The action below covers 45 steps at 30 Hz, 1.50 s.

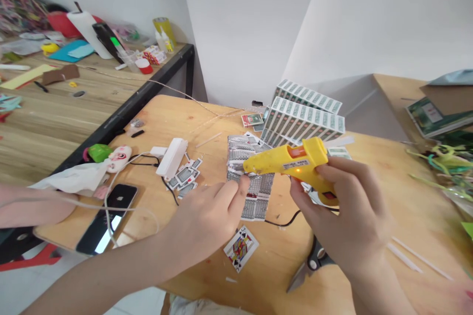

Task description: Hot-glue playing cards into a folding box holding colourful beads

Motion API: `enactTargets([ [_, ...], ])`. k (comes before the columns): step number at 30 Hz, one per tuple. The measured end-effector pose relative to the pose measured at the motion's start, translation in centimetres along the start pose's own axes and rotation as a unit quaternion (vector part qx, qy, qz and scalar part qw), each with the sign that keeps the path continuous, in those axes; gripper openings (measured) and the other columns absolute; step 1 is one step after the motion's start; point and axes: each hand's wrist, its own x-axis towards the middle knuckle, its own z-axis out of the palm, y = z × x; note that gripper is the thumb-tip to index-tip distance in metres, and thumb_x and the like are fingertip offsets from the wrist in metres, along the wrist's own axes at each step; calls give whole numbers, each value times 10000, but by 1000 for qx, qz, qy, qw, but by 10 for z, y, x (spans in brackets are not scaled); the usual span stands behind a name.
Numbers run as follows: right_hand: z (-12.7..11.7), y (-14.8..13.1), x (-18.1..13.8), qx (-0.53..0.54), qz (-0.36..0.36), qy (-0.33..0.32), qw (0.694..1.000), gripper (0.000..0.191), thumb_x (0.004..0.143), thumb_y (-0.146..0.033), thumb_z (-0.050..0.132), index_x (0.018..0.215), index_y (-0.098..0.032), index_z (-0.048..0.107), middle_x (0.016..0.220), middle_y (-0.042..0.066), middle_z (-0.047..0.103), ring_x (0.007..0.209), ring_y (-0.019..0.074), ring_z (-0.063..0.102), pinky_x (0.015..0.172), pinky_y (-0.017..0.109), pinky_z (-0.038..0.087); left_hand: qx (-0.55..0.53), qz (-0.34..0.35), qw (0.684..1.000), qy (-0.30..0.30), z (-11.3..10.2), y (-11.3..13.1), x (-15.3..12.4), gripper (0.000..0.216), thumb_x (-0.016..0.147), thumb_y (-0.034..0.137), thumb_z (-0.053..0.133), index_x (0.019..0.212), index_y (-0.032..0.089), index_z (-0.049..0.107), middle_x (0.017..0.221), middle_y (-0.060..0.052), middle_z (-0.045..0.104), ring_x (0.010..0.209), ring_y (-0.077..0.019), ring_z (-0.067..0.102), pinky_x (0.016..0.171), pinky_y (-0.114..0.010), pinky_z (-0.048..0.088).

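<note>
My right hand (pixel 351 211) is wrapped round the handle of a yellow hot glue gun (pixel 277 160), its small orange light lit. The nozzle points left, over a piece built of patterned playing cards (pixel 254 209) laid in overlapping rows. At the left edge of this piece, beside the nozzle, my left hand (pixel 210 216) has its fingers closed on the cards; its fingertips are partly hidden. A loose jack of spades (pixel 241 248) lies face up in front of the piece. Scissors (pixel 310 266) lie slightly open below my right hand.
Rows of card boxes (pixel 303 120) stand behind the glue gun. Left are small folded cards (pixel 186 174), a white power adapter (pixel 172 158), cables and a phone (pixel 107 219). Another person's arm (pixel 37 205) rests at the left edge. Glue sticks (pixel 406 258) lie right.
</note>
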Motion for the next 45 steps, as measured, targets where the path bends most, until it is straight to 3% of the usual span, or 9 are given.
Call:
enactTargets([
  [18, -2, 4, -1, 3, 11, 17, 1000, 326, 688, -84, 762, 912, -187, 549, 902, 46, 647, 738, 178, 684, 596, 278, 601, -10, 0, 1000, -12, 2, 1, -2, 350, 797, 54, 598, 1145, 31, 567, 649, 26, 525, 524, -137, 506, 422, -294, 363],
  [45, -3, 6, -7, 10, 17, 3, 1000, 280, 735, -67, 713, 952, -202, 599, 935, 38, 669, 752, 168, 686, 656, 274, 610, -9, -1, 1000, 6, 6, 6, -1, 266, 822, 81, 592, 1078, 9, 582, 612, 21, 527, 502, -140, 521, 405, -283, 368],
])
